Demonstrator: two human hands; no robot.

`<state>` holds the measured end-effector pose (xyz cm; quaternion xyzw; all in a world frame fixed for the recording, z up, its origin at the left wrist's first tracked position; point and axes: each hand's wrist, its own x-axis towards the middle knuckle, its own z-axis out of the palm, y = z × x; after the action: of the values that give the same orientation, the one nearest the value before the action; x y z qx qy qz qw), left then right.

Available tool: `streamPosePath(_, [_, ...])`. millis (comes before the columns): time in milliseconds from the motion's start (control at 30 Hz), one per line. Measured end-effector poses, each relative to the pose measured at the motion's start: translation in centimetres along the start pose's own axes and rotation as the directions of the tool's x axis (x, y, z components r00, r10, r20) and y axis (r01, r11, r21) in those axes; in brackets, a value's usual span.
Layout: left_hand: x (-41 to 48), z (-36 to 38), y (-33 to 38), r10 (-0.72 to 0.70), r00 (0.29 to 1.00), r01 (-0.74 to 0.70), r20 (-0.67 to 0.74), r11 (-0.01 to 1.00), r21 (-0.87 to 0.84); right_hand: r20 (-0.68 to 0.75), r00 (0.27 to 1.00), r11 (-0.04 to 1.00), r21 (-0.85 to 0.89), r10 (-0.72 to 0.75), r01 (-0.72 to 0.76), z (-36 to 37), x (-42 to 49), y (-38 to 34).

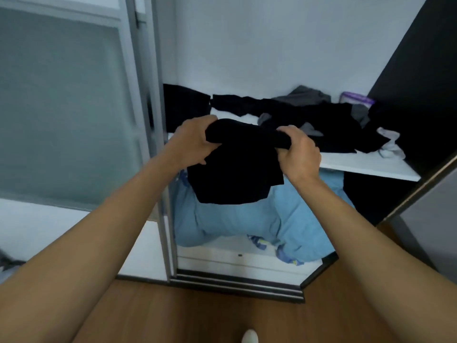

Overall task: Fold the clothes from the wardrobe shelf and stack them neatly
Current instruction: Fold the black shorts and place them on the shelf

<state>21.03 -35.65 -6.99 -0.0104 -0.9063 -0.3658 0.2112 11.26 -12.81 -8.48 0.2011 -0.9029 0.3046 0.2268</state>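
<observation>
A black garment (235,169) hangs in front of the white wardrobe shelf (366,164). My left hand (193,142) grips its upper left edge and my right hand (300,152) grips its upper right edge, both with fingers curled over the bunched cloth. The lower part of the garment drapes down below the shelf's front edge. On the shelf behind lies a loose heap of black and grey clothes (321,122). A folded black piece (185,107) sits at the shelf's far left.
White socks (392,143) lie at the shelf's right end, with a purple-trimmed item (357,99) behind. Light blue bedding (242,219) fills the compartment below. A frosted sliding door (61,107) stands left, a dark panel (420,82) right, and wooden floor (222,315) lies below.
</observation>
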Motion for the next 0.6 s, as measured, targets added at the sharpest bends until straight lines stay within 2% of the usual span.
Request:
streamPosePath(33, [1.5, -0.6, 0.0, -0.005, 1.0, 0.004, -0.017, 0.998, -0.057, 0.051, 0.995, 0.967, 0.239, 0.08, -0.09, 0.5, 1.8, -0.4])
streamPosePath(67, [3.0, -1.2, -0.1, 0.012, 0.998, -0.015, -0.058, 0.998, -0.059, 0.128, 0.982, 0.861, 0.476, 0.137, -0.182, 0.9, 3.5, -0.8])
streamPosePath(100, [4.6, -1.8, -0.2, 0.046, 0.992, -0.048, -0.114, 0.999, -0.016, 0.183, 0.971, 0.734, 0.638, 0.151, -0.234, 1.4, 5.2, -1.1])
streamPosePath(133, [6.2, -2.3, -0.3, 0.081, 0.982, -0.075, -0.17, 0.996, 0.041, 0.195, 0.972, 0.663, 0.712, 0.13, -0.232, 1.9, 7.0, -1.2])
streamPosePath(233, [11.2, -3.3, -0.9, 0.142, 0.945, -0.096, -0.294, 0.982, 0.165, 0.114, 0.992, 0.631, 0.767, 0.049, -0.119, 4.0, 12.5, -1.3])
streamPosePath(333, [17.1, -4.3, -1.8, 0.164, 0.891, -0.069, -0.423, 0.97, 0.232, -0.006, 1.0, 0.552, 0.834, -0.028, 0.021, 6.2, 18.5, -2.5])
streamPosePath(467, [23.6, -6.4, -2.7, 0.228, 0.79, -0.043, -0.569, 0.946, 0.32, -0.166, 0.981, 0.467, 0.863, -0.102, 0.194, 10.8, 26.1, -4.2])
streamPosePath(533, [25.0, -7.3, -4.1, 0.265, 0.771, 0.091, -0.579, 0.854, 0.512, -0.19, 0.971, 0.449, 0.862, -0.147, 0.237, 14.5, 28.0, -4.7])
streamPosePath(567, [25.1, -7.4, -5.0, 0.213, 0.812, 0.225, -0.543, 0.746, 0.627, -0.179, 0.964, 0.466, 0.848, -0.195, 0.252, 16.6, 28.1, -4.6])
streamPosePath(600, [25.0, -7.5, -5.9, 0.077, 0.864, 0.354, -0.497, 0.608, 0.71, -0.137, 0.952, 0.502, 0.824, -0.273, 0.262, 18.8, 27.8, -4.4])
